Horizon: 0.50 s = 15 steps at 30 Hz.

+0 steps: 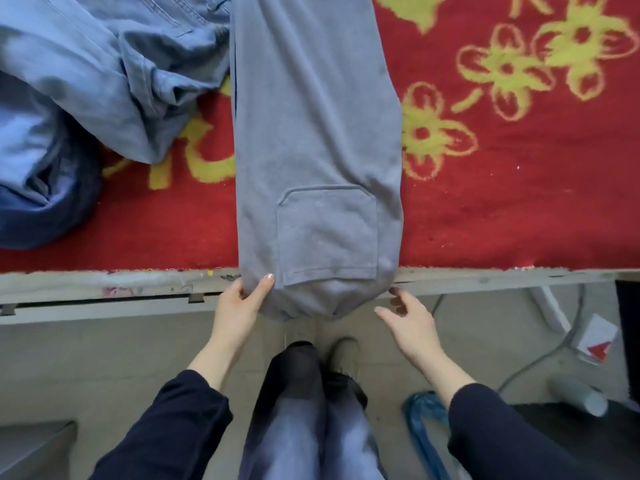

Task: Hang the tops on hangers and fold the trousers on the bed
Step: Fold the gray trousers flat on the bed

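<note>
**Grey trousers laid out, waist end in hand**

Beyond the grip, the bed [502, 209] under its red flowered cover fills the far half of what we see. The grey trousers [311, 133] run straight away from the grip along that cover. They lie flat and narrow, apparently leg laid on leg, with the near end hanging over the bed's edge. Up and to the left of the grip sits a rumpled heap of blue denim [86, 81], apart from the trousers low down and touching or overlapping them higher up. A patch pocket [327, 230] lies just above the grip.

The left hand [242, 303] pinches the near left corner of the trousers, thumb on top and fingers curled beneath. The right hand [408, 320] is spread and loose and holds nothing. It sits just beside the opposite corner, and we cannot tell whether a fingertip touches the cloth.

We judge that the trousers are being folded. The next move calls for the right hand to take its corner, then for both hands to carry this end up over the legs, keeping the edges in line.

The far end of the trousers is cut off by the frame. We cannot make out what kind of garment the denim is. No hangers are in sight.
</note>
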### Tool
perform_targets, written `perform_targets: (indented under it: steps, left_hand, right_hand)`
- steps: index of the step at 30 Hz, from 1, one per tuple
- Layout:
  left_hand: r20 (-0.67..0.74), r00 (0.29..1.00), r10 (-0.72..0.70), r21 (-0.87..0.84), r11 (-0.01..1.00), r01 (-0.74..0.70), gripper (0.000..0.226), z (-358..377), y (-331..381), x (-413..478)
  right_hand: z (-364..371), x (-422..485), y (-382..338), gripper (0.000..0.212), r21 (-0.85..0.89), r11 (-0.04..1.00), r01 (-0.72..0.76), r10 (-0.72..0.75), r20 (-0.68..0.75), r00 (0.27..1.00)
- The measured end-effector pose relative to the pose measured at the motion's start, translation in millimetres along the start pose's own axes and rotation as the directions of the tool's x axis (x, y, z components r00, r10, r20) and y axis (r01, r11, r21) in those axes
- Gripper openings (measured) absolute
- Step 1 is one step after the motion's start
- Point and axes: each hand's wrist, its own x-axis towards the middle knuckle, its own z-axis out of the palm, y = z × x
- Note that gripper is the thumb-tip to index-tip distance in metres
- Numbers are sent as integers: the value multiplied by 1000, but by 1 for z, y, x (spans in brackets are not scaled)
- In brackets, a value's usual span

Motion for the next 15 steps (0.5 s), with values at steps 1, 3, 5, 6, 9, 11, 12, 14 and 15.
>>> perform_targets:
  steps: [1, 3, 5, 6, 9, 11, 12, 14, 15]
  left_hand:
    - [20, 1000, -18, 23, 1000, 17, 20, 2, -8, -6]
    - [52, 998, -22, 46, 999, 20, 16, 2, -18, -16]
    - [107, 994, -20, 76, 997, 12, 24, -1, -23, -22]
    - [132, 991, -15, 109, 994, 1, 29, -3, -24, -25]
    - [156, 987, -42, 189, 982, 11, 31, -8, -22, -39]
    - [150, 985, -89, 171, 983, 63, 21, -10, -17, -54]
    - [144, 983, -113, 146, 985, 91, 17, -10, -14, -64]
    - [141, 978, -155, 115, 984, 139, 23, -10, -5, -86]
    - [151, 973, -176, 128, 979, 157, 31, -9, -1, -99]
  right_hand:
    - [6, 1, -3, 44, 142, 989, -37, 33, 33, 999]
    - [15, 3, -13, 41, 355, 931, -84, 64, 67, 996]
    - [17, 5, -18, 29, 429, 899, -89, 67, 65, 996]
    - [16, 5, -20, 24, 431, 898, -84, 63, 62, 996]
    - [6, -5, -21, 12, 393, 915, -87, 52, 100, 994]
    - [-4, -16, -20, 9, 385, 917, -107, 60, 132, 989]
    - [-10, -23, -19, 9, 391, 911, -131, 79, 144, 986]
    - [-23, -39, -19, 10, 385, 902, -193, 135, 172, 976]
    - [-29, -48, -19, 10, 351, 911, -216, 157, 188, 969]
